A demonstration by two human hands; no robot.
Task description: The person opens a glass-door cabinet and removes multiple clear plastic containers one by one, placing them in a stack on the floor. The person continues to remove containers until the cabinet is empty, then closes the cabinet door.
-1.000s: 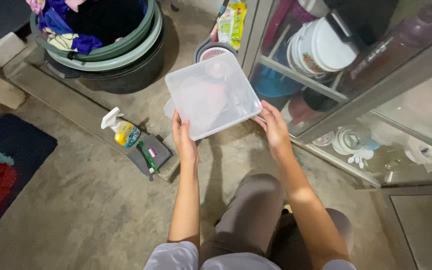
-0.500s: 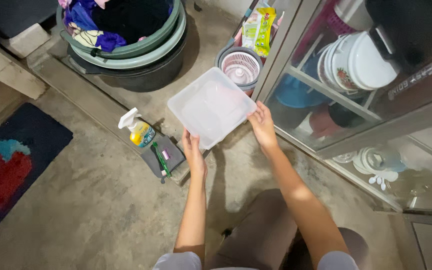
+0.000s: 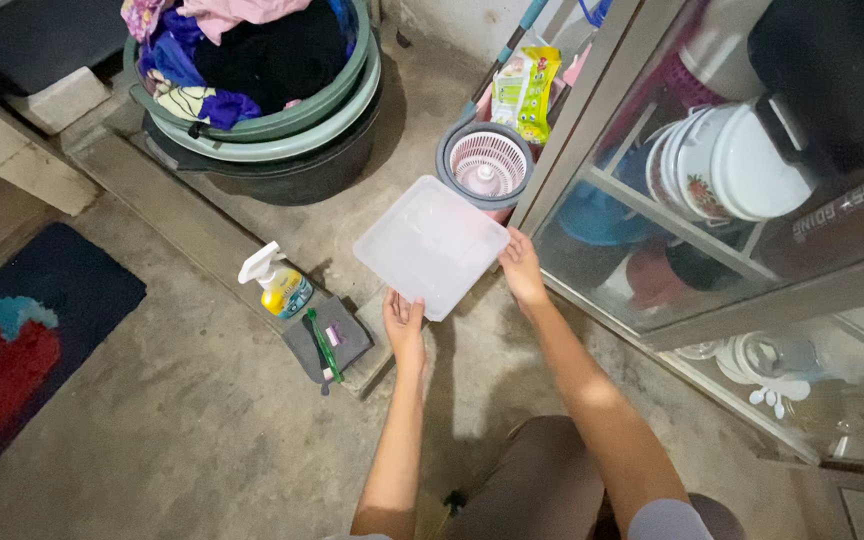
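Both hands grasped the square translucent plastic container (image 3: 431, 245), held low over the concrete floor (image 3: 202, 420) before the round grey spinner basket (image 3: 486, 162): left hand (image 3: 404, 322) at its near corner, right hand (image 3: 522, 268) at its right edge

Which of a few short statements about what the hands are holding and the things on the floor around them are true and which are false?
1. Both hands hold the clear plastic container. True: left hand at its near edge, right hand at its right corner.
2. The spray bottle lies inside the basin. False: it stands on the concrete step, beside a grey cloth.
3. The green basin is filled with clothes. True.
4. The rug lies under the container. False: it lies far to the left on the floor.
5. The cabinet at right stands bare. False: dishes show behind its glass.
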